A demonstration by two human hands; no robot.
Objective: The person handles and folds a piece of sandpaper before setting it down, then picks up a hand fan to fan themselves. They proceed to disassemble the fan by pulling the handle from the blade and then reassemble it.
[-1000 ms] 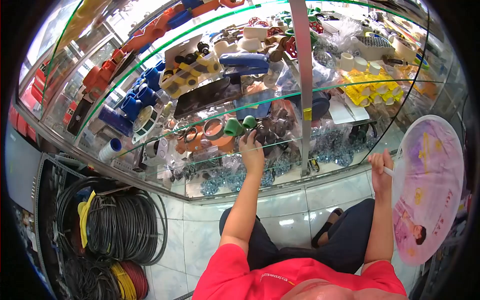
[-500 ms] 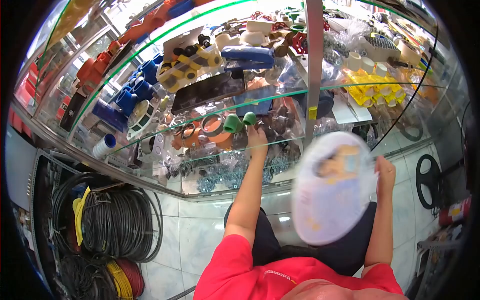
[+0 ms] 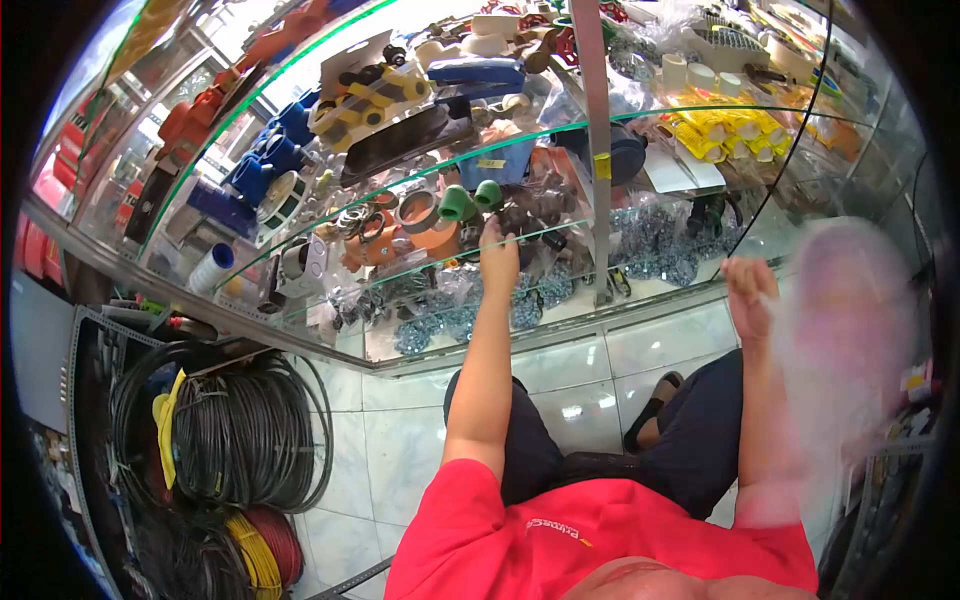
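So the left hand is up in the middle of the frame, reaching into a glass display case. Its fingers are curled in among a pile of dark fittings on the middle glass shelf, touching them, but I can't tell if it's actually pinching one or just resting there. Just left of the fingertips sit two green caps, and beside those an orange fitting with some metal rings on it.

The right hand is at center right, fingers closed in a fist around the handle of a round pink fan. The fan is a total blur, filling the right side of the frame, so no detail on it is readable.

Other stuff in the case: blue pipe fittings at upper left, yellow packs at upper right, a blue tool near top center, and bags of small blue-grey hardware on the bottom level. A metal post runs up the front of the case, just right of the left hand.

Lower left of the frame has big coils of black cable, plus yellow and red coils below them. The floor is white tile.
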